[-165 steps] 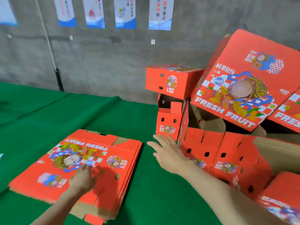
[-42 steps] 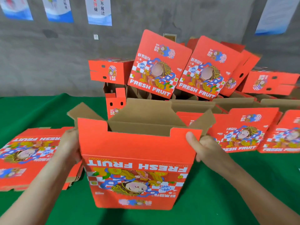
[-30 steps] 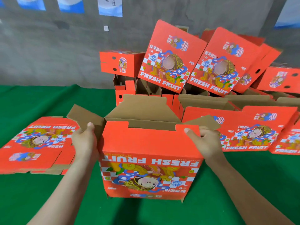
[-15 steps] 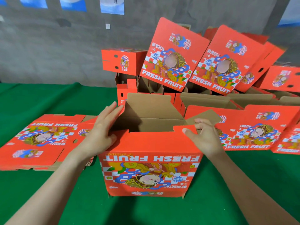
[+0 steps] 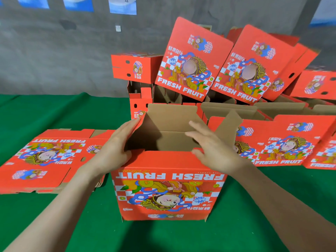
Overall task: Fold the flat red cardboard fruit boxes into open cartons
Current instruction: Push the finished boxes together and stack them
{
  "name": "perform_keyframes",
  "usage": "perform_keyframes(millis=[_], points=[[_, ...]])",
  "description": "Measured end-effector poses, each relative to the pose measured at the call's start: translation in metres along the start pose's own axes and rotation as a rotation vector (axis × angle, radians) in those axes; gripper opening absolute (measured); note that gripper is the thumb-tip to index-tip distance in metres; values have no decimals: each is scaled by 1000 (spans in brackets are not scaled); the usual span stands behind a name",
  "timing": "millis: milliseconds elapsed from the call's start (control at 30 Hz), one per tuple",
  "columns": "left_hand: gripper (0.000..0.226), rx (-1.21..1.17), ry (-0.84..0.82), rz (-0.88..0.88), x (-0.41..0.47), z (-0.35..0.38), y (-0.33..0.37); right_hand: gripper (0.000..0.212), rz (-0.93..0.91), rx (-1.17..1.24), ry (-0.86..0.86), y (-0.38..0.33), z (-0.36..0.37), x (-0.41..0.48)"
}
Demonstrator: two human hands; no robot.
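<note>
On the green table (image 5: 54,110), the red box (image 5: 169,188) is stood upright. Its left side is pressed by the left hand (image 5: 116,150) with straight fingers; nothing is held by the loose right hand (image 5: 212,148).

A: What sort of place is this?
B: A packing workroom, it seems. A bare grey concrete wall (image 5: 54,60) runs across the top, with notices (image 5: 122,5) pinned along it.
A: And lower down?
B: Green cloth (image 5: 63,110) covers the worktop. Red cartons (image 5: 196,60) are heaped upper right, and flat boxes (image 5: 45,157) are stacked at left.
</note>
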State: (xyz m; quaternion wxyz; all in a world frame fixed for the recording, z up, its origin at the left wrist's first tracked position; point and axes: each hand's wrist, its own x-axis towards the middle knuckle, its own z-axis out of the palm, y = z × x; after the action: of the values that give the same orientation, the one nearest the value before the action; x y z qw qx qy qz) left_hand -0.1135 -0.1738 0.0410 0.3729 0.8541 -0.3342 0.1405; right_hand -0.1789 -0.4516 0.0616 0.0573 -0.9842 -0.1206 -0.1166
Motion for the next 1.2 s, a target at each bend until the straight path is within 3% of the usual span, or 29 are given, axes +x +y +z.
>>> perform_keyframes(millis=[67,133,200,267,333,400,433,500,567,667,733,800,867,1000,1133,1200], points=[[85,-11,4,6,1,-2,1,66,1,100,-66,-1,5,8],[81,10,13,-1,-2,-2,3,82,62,27,-166,4,10,14],[65,44,25,-11,-4,-2,6,91,113,12,-236,11,13,17],[52,87,-65,-89,-2,-2,9,95,119,24,-263,14,14,18],[55,146,-140,-190,5,-3,12,96,111,40,-268,12,13,18],[27,282,-90,-231,17,-2,10,95,112,44,-240,11,14,19],[21,335,-100,-242,23,-1,10,94,113,32,-187,12,14,19],[52,272,-217,-295,32,-1,5,90,111,-38,-4,12,15,16],[68,80,-270,-354,36,-3,-1,86,119,-78,289,12,16,9],[66,-13,-233,-330,34,-2,-13,87,210,83,729,22,15,-1],[66,-45,-210,-306,35,0,-15,88,243,304,866,38,11,-5],[66,-59,-209,-284,36,1,-13,84,276,703,785,46,10,-6],[67,-62,-187,-263,38,2,-13,68,221,891,579,43,9,-9],[69,38,-139,-214,37,3,-13,23,-50,541,176,40,21,-13],[55,-75,-28,-14,33,4,-12,11,41,630,216,39,21,-9],[47,-104,29,-64,30,5,-11,14,69,641,319,38,22,-8]])
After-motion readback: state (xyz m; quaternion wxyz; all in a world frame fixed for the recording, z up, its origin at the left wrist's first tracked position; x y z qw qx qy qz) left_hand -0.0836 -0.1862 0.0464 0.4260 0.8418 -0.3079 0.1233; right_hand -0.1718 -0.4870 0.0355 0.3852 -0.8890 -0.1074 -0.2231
